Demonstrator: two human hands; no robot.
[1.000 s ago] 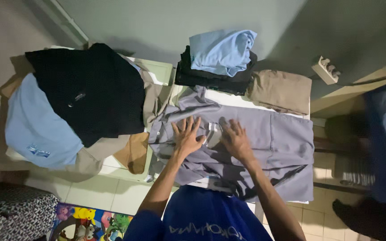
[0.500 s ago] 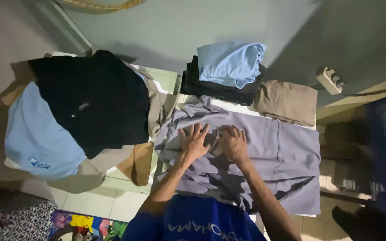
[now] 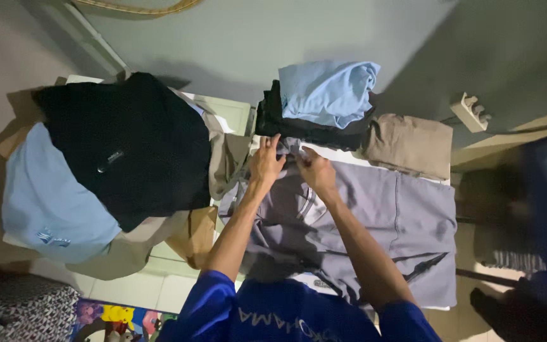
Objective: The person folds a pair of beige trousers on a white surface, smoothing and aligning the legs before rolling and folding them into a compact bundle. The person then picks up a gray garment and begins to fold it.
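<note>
Grey shirt (image 3: pixel 375 215) lies spread, creased, at centre. Left hand (image 3: pixel 266 163) and right hand (image 3: pixel 314 171), fingers pinched together on its top edge. At 9 o'clock: black garment (image 3: pixel 134 145) on a pile. At 12: folded light-blue shirt (image 3: pixel 324 92); at 2: tan folded cloth (image 3: pixel 409 145).

Bright blue short-sleeved shirt (image 3: pixel 286 316) with pale lettering across the chest, sleeves ending above elbows, forearms bare, left hand (image 3: pixel 265 162) and right hand (image 3: pixel 314 171) ungloved
</note>
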